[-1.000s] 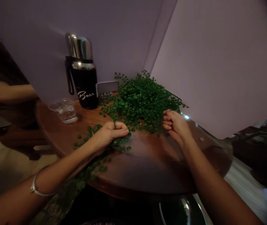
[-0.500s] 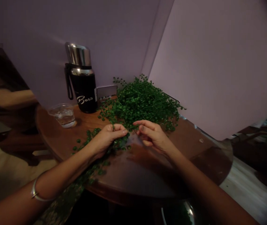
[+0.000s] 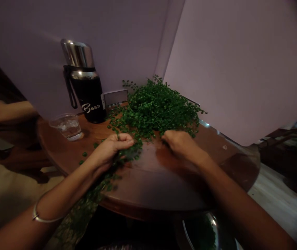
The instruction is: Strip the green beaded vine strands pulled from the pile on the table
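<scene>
A heap of small-leaved green sprigs point(image 3: 159, 107) lies at the back of a round wooden table point(image 3: 169, 180), in the corner of the walls. My left hand point(image 3: 112, 147) is closed around a bunch of sprigs, whose stems trail down over the table's front left edge. My right hand point(image 3: 181, 144) rests knuckles-up at the near edge of the heap, fingers curled down into the greens; what they hold, if anything, is hidden. A silver bangle point(image 3: 42, 217) sits on my left forearm.
A black and steel flask point(image 3: 84, 83) stands at the back left, with a glass of water point(image 3: 66, 125) in front of it and a small metal box point(image 3: 115, 98) beside it. Another person's arm point(image 3: 5, 109) shows at far left. A steel bowl point(image 3: 206, 232) sits below the table.
My right hand moved from the right side of the heap toward my left hand, then turned palm down and reached into the greens. My left hand kept its bunch.
</scene>
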`<state>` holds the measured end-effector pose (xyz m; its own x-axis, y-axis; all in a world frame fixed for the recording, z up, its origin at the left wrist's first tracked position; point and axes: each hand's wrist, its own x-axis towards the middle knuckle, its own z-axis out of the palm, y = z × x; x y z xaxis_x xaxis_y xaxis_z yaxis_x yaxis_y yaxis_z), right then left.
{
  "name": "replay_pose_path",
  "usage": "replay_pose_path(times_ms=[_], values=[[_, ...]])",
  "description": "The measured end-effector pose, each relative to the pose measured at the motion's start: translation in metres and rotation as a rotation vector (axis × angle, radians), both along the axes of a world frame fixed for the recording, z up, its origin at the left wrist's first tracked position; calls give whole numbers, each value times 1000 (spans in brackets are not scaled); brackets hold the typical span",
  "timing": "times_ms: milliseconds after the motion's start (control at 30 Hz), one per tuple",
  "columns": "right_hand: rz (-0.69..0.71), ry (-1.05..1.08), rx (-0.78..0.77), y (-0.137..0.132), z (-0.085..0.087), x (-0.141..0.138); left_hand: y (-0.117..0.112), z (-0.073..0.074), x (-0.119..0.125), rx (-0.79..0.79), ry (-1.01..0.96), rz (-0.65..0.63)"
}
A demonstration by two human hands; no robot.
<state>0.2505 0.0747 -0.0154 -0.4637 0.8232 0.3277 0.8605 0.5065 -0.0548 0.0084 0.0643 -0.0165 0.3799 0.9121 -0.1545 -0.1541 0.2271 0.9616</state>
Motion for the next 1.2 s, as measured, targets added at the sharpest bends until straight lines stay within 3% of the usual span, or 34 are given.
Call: replay_pose_path(times_ms=[67, 133, 233, 300, 400, 500, 667, 900, 1067, 1200], values=[[-135, 167, 41, 8, -1, 13, 2, 1, -2, -25, -60, 62], [-207, 479, -64, 11, 1, 14, 3, 2, -2, -24, -103, 83], [-177, 1001, -470, 6, 5, 0, 3, 1, 2, -30, -128, 31], [-122, 1209, -701, -1, 7, -13, 3, -1, 3, -31, -129, -7], [-52, 1273, -896, -9, 9, -28, 3, -3, 3, 1, -108, -37], [6, 1173, -972, -15, 9, -40, 2, -4, 2, 13, -87, -55], [64, 934, -785, -17, 12, -61, 2, -5, 2, 20, -73, -109], [188, 811, -431, -16, 5, -72, 0, -5, 0, 18, -15, -107], [302, 471, -303, -17, 4, -62, -3, 0, 4, -26, -26, -143], [394, 144, -84, -19, 3, -52, -3, 2, 5, 27, 25, -205]])
